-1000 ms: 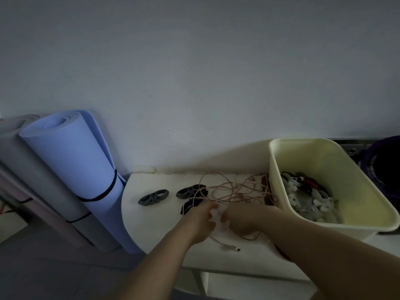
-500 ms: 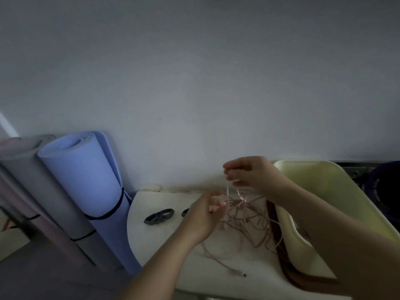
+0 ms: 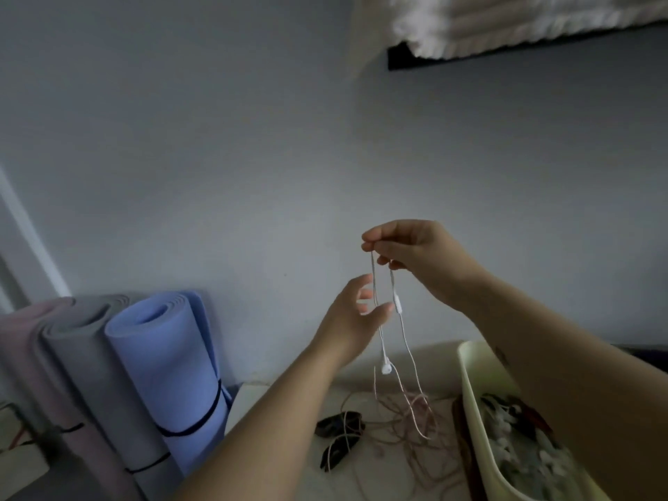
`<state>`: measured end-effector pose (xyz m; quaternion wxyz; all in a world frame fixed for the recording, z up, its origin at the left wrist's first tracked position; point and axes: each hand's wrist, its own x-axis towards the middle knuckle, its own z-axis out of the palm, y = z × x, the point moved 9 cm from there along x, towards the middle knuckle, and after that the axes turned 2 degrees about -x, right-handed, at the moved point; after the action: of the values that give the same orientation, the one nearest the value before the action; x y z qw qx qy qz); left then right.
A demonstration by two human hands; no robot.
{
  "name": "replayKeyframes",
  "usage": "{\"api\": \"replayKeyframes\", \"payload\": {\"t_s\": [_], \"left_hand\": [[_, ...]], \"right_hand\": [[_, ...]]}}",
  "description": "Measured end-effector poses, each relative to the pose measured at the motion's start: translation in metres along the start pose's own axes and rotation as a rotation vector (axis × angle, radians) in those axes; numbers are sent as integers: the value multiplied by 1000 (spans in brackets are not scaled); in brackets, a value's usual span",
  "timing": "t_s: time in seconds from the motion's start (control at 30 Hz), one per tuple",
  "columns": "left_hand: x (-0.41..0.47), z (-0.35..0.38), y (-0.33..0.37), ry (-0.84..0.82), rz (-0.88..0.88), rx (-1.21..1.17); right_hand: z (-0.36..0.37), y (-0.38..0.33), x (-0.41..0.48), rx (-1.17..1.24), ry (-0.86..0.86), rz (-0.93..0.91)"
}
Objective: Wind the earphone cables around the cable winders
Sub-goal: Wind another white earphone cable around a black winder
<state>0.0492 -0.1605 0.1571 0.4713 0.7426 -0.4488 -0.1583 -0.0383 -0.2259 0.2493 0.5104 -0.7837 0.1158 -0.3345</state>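
Head view: right grip (image 3: pixel 415 254) pinches the cable (image 3: pixel 406 341) aloft, untangling; my open left grip (image 3: pixel 356 320) should next steady the strands.

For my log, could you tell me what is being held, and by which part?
The right hand pinches the earphone cable at the top of its two hanging strands; the left hand holds nothing.

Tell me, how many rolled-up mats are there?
3: a pink mat at the far left, a grey mat beside it, then a blue mat. More could be hidden past the picture's left edge.
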Motion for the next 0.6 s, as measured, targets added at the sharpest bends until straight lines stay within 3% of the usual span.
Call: {"api": "replayKeyframes", "payload": {"t_s": [0.13, 0.27, 0.4, 0.5, 0.6], "left_hand": [[16, -16, 44, -22, 66, -45], [32, -41, 63, 56, 29, -209], [40, -75, 78, 211, 19, -504], [41, -88, 84, 235, 25, -641], [40, -98, 83, 254, -3, -688]], "right_hand": [[-10, -32, 17, -53, 27, -70], [-25, -55, 31, -99, 74, -120], [-42, -44, 39, -487, 173, -117], [-50, 9, 36, -595, 215, 44], [-64, 75, 23, -539, 264, 291]]}}
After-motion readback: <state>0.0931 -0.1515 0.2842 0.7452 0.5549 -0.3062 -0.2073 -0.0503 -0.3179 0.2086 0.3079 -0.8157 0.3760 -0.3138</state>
